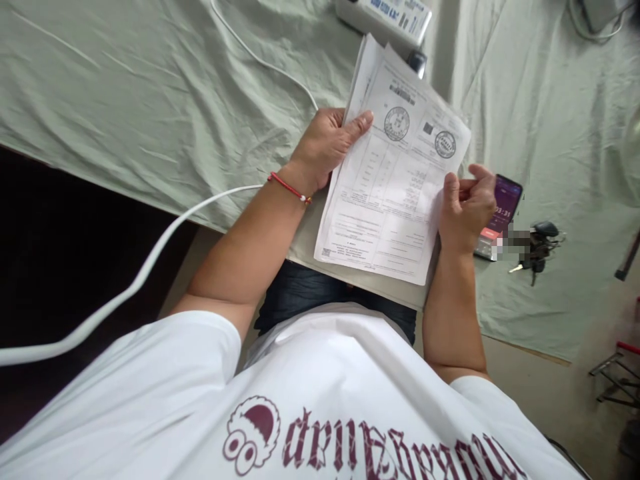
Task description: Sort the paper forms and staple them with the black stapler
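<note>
A stack of printed papers [385,193] is held tilted above the table's front edge, and two round stamps show on its top sheet. My left hand [333,140], with a red cord bracelet at the wrist, grips the stack's left edge with the thumb on top and the fingers underneath. At the right edge, my right hand [467,203] pinches the papers with its thumb on the near side and its other fingers curled. Close behind that hand lies a phone [506,200] with a lit screen.
A green cloth [200,113] covers the table. Keys [537,257] lie right of the phone. A white box [387,20] with a label and a dark object [417,62] sit beyond the papers. One white cable [145,267] crosses the table's front edge at left.
</note>
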Demonstrator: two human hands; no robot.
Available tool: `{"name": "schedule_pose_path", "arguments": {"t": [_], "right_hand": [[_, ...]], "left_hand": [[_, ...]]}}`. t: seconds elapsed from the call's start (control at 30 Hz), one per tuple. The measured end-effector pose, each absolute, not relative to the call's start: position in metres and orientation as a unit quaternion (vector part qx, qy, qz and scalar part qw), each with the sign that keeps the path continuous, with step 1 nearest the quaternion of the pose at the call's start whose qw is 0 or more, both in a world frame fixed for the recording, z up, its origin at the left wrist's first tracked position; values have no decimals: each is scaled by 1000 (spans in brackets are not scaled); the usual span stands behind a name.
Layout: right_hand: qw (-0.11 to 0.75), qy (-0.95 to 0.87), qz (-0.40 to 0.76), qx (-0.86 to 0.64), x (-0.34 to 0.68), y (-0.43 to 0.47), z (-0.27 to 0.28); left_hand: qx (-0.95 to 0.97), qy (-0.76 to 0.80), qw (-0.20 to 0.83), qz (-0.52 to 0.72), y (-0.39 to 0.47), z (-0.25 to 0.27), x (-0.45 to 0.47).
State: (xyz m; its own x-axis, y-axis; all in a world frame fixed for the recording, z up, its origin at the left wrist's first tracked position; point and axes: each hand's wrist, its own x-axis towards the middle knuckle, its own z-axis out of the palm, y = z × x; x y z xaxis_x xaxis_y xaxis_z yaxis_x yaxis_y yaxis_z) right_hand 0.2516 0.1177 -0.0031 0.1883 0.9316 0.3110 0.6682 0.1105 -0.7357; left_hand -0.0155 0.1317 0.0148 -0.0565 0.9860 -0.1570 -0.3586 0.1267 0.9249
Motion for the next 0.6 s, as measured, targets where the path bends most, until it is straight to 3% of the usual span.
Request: {"name": "schedule_pose_path", "arguments": {"t": [0.43, 0.6], "right_hand": [[381, -611, 183, -669, 257, 120, -12], [450, -557, 207, -666, 260, 124, -18]], "left_hand": [[318, 416, 642, 561, 130, 22, -19], [293, 343, 688, 569, 127, 26, -23]]}}
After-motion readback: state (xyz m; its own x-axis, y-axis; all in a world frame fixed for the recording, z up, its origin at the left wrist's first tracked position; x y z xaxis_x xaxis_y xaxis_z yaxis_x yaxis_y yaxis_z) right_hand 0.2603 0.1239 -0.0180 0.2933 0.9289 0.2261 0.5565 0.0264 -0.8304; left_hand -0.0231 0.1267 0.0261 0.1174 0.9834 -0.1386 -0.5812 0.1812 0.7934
